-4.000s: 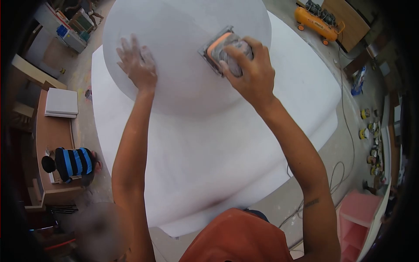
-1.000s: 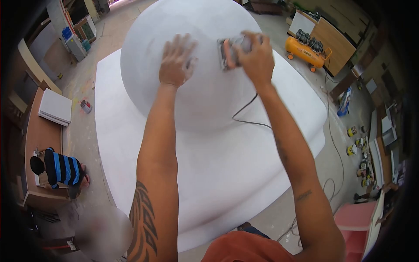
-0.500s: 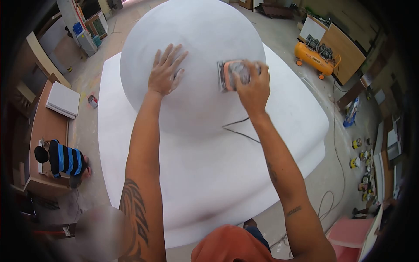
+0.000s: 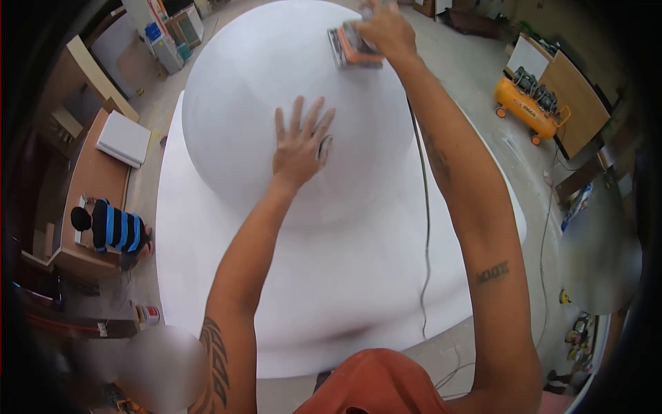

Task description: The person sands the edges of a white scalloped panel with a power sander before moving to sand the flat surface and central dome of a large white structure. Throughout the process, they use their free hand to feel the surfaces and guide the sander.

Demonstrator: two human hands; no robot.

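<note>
A large white dome [image 4: 234, 103] rises from a broad white base [image 4: 331, 290] with rounded edges. My left hand [image 4: 298, 150] lies flat on the near face of the dome, its fingers spread. Higher up, toward the far right of the dome, my right hand [image 4: 387, 31] is closed around an orange and grey electric sander [image 4: 355, 47]. The sander's flat pad is against the dome's surface. Its dark cord [image 4: 425, 234] hangs down beside my right forearm and over the base.
A person in a striped shirt [image 4: 121, 228] crouches at a brown cabinet [image 4: 86, 186] on the left. A white panel stack [image 4: 124, 138] lies on it. An orange air compressor [image 4: 527, 107] stands at the right. A can [image 4: 147, 314] sits on the floor at left.
My right hand has carried the sander up toward the far side of the dome. My left hand has slid right and nearer to me. The cord now hangs straighter.
</note>
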